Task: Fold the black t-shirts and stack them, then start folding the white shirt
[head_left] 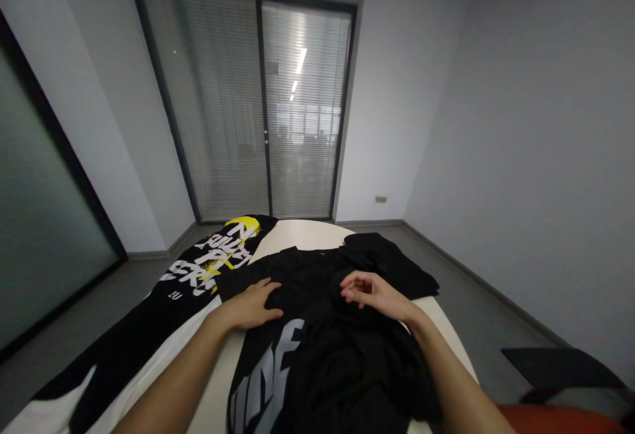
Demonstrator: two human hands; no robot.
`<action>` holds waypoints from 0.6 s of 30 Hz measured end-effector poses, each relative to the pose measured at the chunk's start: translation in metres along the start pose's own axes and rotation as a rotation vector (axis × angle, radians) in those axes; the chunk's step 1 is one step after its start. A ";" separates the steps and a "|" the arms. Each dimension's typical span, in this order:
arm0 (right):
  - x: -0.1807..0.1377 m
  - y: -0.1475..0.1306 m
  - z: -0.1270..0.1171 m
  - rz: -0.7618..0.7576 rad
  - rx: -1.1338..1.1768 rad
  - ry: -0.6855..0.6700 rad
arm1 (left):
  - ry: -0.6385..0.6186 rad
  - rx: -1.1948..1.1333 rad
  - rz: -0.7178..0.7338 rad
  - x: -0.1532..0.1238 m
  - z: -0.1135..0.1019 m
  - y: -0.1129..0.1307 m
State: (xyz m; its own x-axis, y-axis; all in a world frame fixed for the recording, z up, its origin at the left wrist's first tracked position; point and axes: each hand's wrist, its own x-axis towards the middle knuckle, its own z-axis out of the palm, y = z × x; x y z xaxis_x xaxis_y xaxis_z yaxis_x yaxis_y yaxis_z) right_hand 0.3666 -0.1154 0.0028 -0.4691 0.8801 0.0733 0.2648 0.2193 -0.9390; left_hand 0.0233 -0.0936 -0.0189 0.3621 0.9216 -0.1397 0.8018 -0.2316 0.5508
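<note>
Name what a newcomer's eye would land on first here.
Probably the bold white-and-yellow print on the dark garment along the table's left side. Next comes the black shirt in the middle, its grey lettering near the bottom edge, with the left hand spread on it and the right hand curled over it. Behind the table stands a tall glazed panel with blinds.

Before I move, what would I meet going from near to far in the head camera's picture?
Grey letters on the black T-shirt, then the left hand, the white table's far end, and the glass panels with blinds.
</note>
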 end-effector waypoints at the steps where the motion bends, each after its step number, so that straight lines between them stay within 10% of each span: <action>1: 0.004 0.005 0.001 -0.071 -0.093 0.100 | -0.016 0.043 -0.044 0.003 0.005 -0.005; 4: 0.010 0.023 0.002 -0.157 -0.306 0.194 | -0.024 0.118 -0.136 0.012 0.016 -0.019; 14: -0.005 0.013 0.008 0.231 -0.445 -0.263 | 0.131 0.343 -0.337 0.006 -0.007 -0.023; 18: 0.000 0.009 0.011 0.174 -0.449 -0.016 | 0.245 0.413 -0.371 -0.001 -0.012 -0.012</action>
State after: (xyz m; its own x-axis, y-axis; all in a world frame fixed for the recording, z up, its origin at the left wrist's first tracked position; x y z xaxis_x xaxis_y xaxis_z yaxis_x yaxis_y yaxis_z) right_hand 0.3598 -0.1183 -0.0094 -0.3979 0.9139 -0.0806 0.6764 0.2329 -0.6987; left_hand 0.0078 -0.0878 -0.0160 -0.0575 0.9975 -0.0408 0.9896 0.0623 0.1297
